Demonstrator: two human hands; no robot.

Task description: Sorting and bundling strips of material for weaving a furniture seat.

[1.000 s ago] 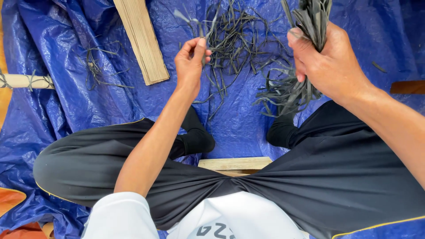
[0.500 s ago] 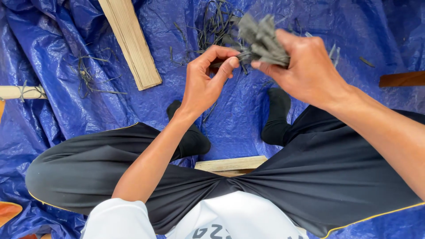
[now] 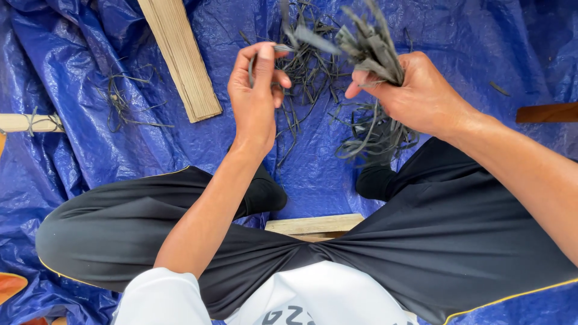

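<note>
Dark, thin strips (image 3: 373,54), light and limp: right hand (image 3: 415,90) grips the bundle mid-length; left hand (image 3: 257,96) pinches one strip (image 3: 301,37) near its end.

Left hand (image 3: 257,96) pinching, right hand (image 3: 415,90) fisted.

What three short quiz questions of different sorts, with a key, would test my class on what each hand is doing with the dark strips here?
1. True or false: the right hand grips a bundle of dark strips.
2. What does the left hand pinch? A) a single dark strip B) the flat wooden slat C) nothing
3. What colour is the tarp under the loose strips?

Key: 1 true; 2 A; 3 blue.
</note>
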